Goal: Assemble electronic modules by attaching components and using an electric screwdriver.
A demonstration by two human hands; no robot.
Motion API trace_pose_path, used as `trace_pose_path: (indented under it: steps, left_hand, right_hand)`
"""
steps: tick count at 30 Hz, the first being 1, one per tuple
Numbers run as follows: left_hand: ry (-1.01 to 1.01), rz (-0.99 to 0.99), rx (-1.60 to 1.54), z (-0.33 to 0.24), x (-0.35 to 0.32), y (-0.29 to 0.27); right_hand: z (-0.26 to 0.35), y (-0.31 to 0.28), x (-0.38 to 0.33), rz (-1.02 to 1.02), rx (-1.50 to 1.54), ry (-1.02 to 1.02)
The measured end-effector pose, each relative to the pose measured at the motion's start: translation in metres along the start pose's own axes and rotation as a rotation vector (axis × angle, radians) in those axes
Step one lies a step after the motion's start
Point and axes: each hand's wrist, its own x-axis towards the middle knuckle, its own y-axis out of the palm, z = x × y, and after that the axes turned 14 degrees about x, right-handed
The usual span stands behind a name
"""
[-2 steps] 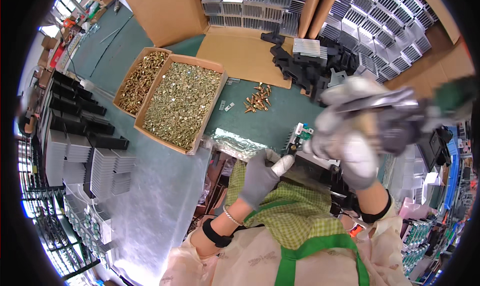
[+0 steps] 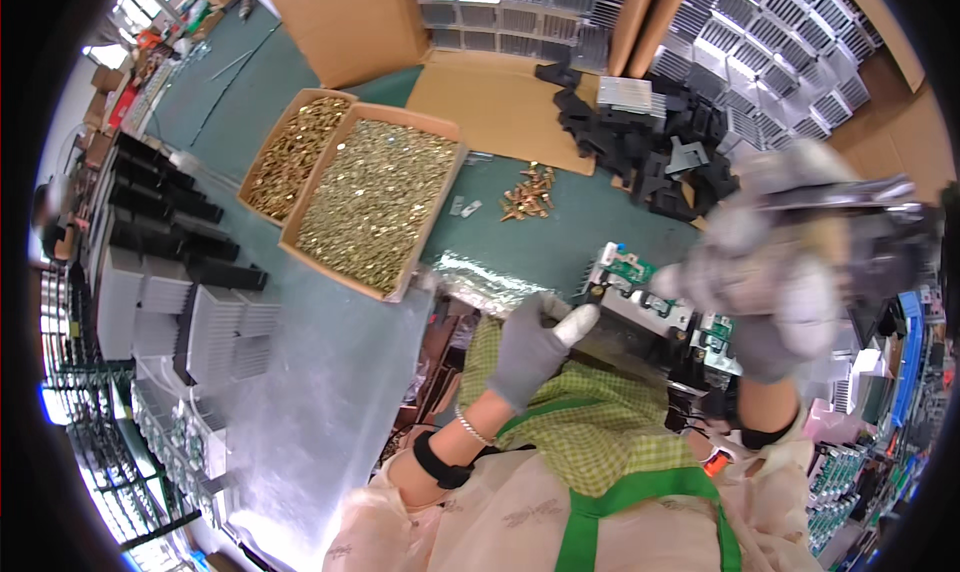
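My left hand point(image 2: 533, 350), in a grey glove with white fingertips, is curled at the table's near edge, its fingertip against a dark fixture point(image 2: 640, 324). A green circuit board point(image 2: 627, 266) lies on that fixture. My right hand point(image 2: 772, 302), also gloved, is raised close to the camera and blurred. It grips a long grey metal piece point(image 2: 835, 194) whose kind I cannot make out. Whether the left hand holds anything small is hidden by its curled fingers.
Two cardboard boxes of brass screws point(image 2: 375, 202) stand on the green table point(image 2: 530, 247), with a small heap of copper screws point(image 2: 527, 192) nearby. Black parts point(image 2: 660, 152) are piled at the back, and finned aluminium heat sinks point(image 2: 770, 62) are stacked behind. More heat sinks point(image 2: 215, 322) lie at the left.
My right hand with the grey metal piece has shifted a little to the right. The left hand has barely moved.
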Motion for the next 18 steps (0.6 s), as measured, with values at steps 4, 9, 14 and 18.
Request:
trace_pose_path:
  steps: [4, 9, 14, 18]
  left_hand:
    - [-0.009, 0.022, -0.058, 0.0, 0.002, -0.003]
    - [-0.14, 0.206, -0.18, -0.019, 0.002, -0.007]
    - [-0.066, 0.226, -0.163, -0.019, 0.001, -0.004]
    - [-0.034, 0.266, -0.245, 0.001, 0.006, -0.005]
  right_hand:
    - [0.047, -0.07, -0.002, 0.036, 0.08, 0.033]
    - [0.046, -0.161, -0.041, -0.41, -0.922, -0.092]
    - [0.082, -0.155, -0.07, -0.437, -1.593, 0.673]
    - [0.073, -0.105, -0.11, 0.186, -1.52, 0.363]
